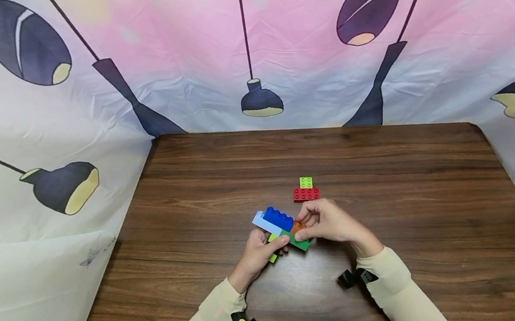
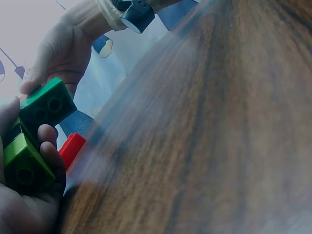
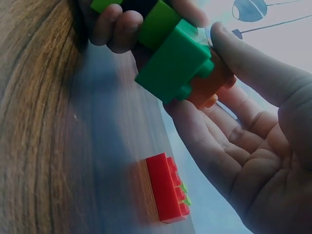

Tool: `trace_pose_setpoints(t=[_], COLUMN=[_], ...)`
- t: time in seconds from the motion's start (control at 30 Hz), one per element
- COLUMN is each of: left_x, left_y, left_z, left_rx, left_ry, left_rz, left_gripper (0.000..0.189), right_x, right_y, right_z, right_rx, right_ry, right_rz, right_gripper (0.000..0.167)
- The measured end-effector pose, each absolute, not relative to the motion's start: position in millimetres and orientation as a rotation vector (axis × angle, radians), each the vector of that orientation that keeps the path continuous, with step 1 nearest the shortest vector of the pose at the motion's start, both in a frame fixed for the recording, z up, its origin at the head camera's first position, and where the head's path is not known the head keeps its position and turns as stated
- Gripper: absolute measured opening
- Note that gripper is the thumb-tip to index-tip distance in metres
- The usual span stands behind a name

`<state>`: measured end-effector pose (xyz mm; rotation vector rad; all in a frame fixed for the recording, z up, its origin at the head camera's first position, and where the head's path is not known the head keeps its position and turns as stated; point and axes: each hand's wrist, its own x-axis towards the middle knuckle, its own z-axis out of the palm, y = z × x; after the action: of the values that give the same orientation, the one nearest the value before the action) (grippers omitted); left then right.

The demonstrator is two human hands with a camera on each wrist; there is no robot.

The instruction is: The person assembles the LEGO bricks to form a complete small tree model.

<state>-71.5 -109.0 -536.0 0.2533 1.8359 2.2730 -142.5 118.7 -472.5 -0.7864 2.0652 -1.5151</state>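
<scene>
Toy building bricks joined into one piece are held up over the table between both hands. In the head view it has a dark blue brick (image 1: 278,218) and an orange brick (image 1: 298,227) above a light blue brick (image 1: 266,223) and a green brick (image 1: 298,242). Lime green bricks (image 2: 27,163) hang beneath, in the left palm. My left hand (image 1: 258,250) grips the piece from below, its thumb along the green brick. My right hand (image 1: 326,222) pinches the orange brick at the right end between thumb and fingers.
Behind the hands, a red brick (image 1: 306,194) lies on the brown wooden table (image 1: 207,186), with a lime brick (image 1: 306,182) at its far side. A patterned cloth (image 1: 180,40) hangs around the table's back and left side.
</scene>
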Motion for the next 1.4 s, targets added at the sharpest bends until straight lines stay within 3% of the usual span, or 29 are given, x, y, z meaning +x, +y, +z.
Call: trace_pose_setpoints(t=[0.33, 0.7, 0.9, 1.4], left_x=[-71.4, -71.6, -72.0, -73.0], left_y=[-110.3, -109.6, -111.1, -113.3], left_z=[-532.9, -533.7, -532.9, -531.5], left_rx=[0.270, 0.170, 0.168, 0.145], left_ry=[1.769, 1.737, 1.734, 1.673], left_rz=[2.275, 2.369, 2.358, 2.308], left_gripper=[0.030, 0.021, 0.021, 0.037], right_x=[-144.8, -154.6, -166.8, -163.8], right_y=[125.4, 126.8, 127.4, 121.3], right_z=[-468.6, -466.4, -475.8, -490.0], right_rx=[-0.831, -0.995, -0.889, -0.843], right_ry=[2.107, 2.457, 2.892, 2.943], right_rz=[-1.472, -1.370, -1.048, -0.827], right_gripper=[0.027, 0.032, 0.036, 0.031])
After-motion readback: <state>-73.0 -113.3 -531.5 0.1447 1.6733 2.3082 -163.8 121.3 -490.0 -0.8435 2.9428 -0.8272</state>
